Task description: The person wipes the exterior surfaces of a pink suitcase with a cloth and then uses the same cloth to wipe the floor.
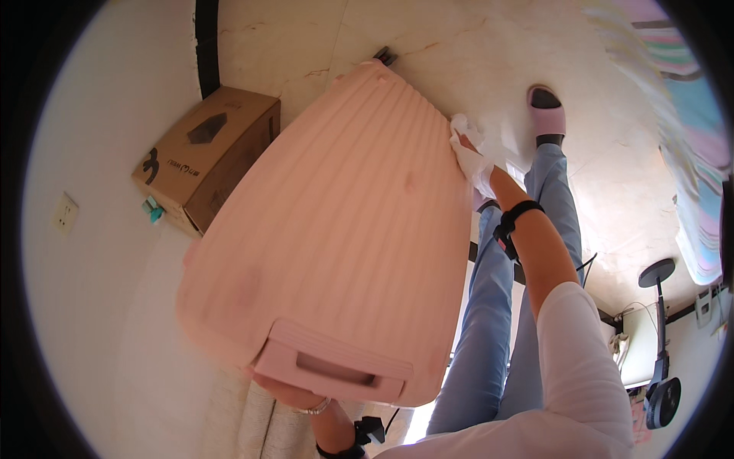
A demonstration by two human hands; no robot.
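A pink hard-shell suitcase (pixel 350 218) with lengthwise ribs fills the middle of the view, tilted, its handle end towards me. A dark caster wheel (pixel 385 55) shows at its far end. My left hand (pixel 289 395) grips the near end beside the pink carry handle (pixel 335 367); its fingers are mostly hidden behind the case. At the right side edge, my right hand (pixel 471 146) holds a crumpled white cloth or tissue (pixel 475 166) against the shell. Faint darker smudges mark the ribbed face.
Left of the suitcase, a cardboard box (pixel 212 149) stands by the white wall, near a wall socket (pixel 66 213). My slippered foot (pixel 547 115) is on the marbled floor (pixel 447 34). A striped cloth (pixel 688 143) hangs at right, above a black stand (pixel 659 321).
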